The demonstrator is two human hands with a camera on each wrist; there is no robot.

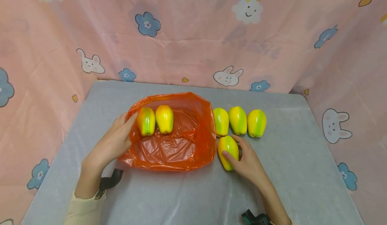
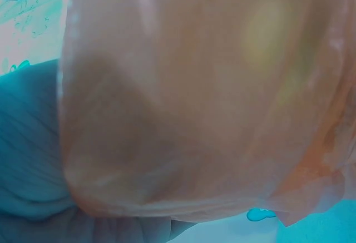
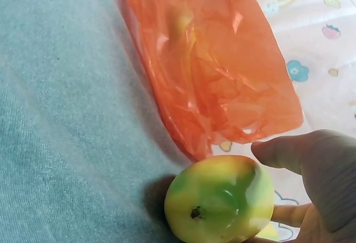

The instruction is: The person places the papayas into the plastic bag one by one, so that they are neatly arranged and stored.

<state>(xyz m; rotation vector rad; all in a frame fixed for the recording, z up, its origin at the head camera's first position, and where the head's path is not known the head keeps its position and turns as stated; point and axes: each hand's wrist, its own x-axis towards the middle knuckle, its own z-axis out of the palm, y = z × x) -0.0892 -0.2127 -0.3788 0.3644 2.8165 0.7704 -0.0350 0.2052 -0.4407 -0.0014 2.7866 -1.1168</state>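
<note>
My right hand (image 1: pixel 249 162) curls thumb and fingers round the nearest fruit (image 1: pixel 228 147), leaving a gap at the palm. The bag (image 1: pixel 170 149) lies just left of this grip, mouth open; the fruit's long axis runs near to far, roughly along its right wall. My left hand (image 1: pixel 113 137) touches the opposite side, fingertips hidden: pinching or not, I cannot tell.

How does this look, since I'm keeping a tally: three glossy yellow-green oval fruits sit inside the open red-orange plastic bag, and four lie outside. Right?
Not quite: the head view shows two glossy yellow-green oval fruits inside the open red-orange plastic bag, not three; four fruits lie outside.
</note>
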